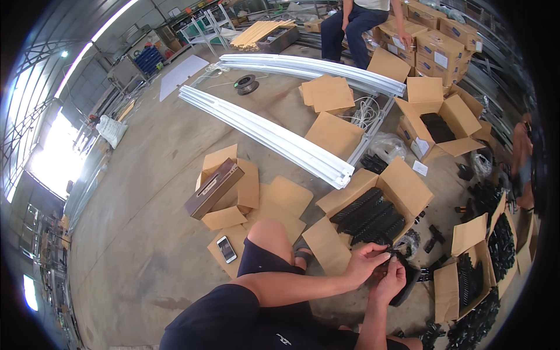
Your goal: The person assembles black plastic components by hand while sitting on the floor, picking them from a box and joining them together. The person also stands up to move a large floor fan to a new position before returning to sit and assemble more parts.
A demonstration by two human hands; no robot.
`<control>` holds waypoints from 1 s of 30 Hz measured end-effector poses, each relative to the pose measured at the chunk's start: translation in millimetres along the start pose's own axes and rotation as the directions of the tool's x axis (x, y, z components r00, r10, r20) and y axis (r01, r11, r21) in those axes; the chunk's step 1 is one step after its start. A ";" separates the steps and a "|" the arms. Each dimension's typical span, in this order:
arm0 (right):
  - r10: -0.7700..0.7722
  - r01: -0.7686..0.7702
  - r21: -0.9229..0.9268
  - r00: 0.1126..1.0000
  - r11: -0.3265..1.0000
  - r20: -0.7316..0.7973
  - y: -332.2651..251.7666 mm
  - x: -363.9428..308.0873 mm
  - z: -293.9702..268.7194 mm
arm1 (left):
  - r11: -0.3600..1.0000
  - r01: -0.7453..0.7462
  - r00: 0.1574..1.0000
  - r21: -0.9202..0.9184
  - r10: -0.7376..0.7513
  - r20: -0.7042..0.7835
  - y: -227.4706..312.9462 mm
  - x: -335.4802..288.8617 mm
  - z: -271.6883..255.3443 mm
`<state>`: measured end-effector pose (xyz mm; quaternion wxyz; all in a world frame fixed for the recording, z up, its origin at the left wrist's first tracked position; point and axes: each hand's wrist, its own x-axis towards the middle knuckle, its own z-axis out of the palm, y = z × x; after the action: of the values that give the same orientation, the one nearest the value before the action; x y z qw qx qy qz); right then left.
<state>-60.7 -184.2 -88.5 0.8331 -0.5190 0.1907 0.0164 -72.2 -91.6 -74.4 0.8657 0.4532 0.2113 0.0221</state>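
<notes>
In front of my bent knee both hands meet over a small black part (392, 252), whose exact kind I cannot make out. My left hand (364, 265) pinches it from the left, thumb and fingertips together. From the right, my right hand (392, 282) grips it too, fingers closed. Just beyond my hands stands an open cardboard box (415, 195) filled with rows of black ribbed parts (370, 216). A dark, tray-like thing (408, 286) shows partly behind my right hand. A coil of clear wrapping (407, 244) lies beside the box.
Right of me, open cartons (448, 291) hold black parts, and loose black parts (433, 238) lie around. A phone (226, 249) rests on flattened cardboard (286, 198). Long white metal profiles (262, 131) cross the floor. Another person (356, 29) sits by stacked boxes (437, 52).
</notes>
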 end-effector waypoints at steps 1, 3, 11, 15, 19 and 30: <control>0.007 -0.007 0.000 1.000 1.000 0.013 0.5 0.0 -1.1 | 1.000 0.000 1.000 -0.003 0.000 0.006 -0.5 0.4 -0.6; 0.015 -0.015 0.002 1.000 1.000 0.025 -0.2 -1.0 -0.3 | 1.000 -0.004 1.000 -0.019 0.004 0.010 -1.5 1.9 -1.2; -0.016 0.016 0.000 1.000 1.000 0.011 -4.6 -3.2 7.1 | 0.998 0.010 1.000 -0.061 -0.009 0.017 5.5 -1.5 2.3; -0.039 0.037 0.067 0.999 0.997 0.031 -0.8 -2.4 4.3 | 0.998 -0.008 1.000 -0.058 0.009 0.016 1.9 -0.9 1.7; -0.053 0.051 0.046 0.998 0.998 0.042 4.2 -0.6 0.6 | 0.999 -0.007 1.000 -0.054 0.006 -0.008 1.1 -0.2 0.3; -0.077 0.078 0.048 0.997 0.996 -0.012 -3.6 -7.7 14.7 | 0.998 0.022 1.000 -0.065 -0.022 -0.007 8.3 -4.1 2.4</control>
<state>-62.6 -171.7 -77.2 0.8445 -0.5056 0.1750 -0.0232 -73.8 -89.6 -65.2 0.8794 0.4223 0.2187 0.0212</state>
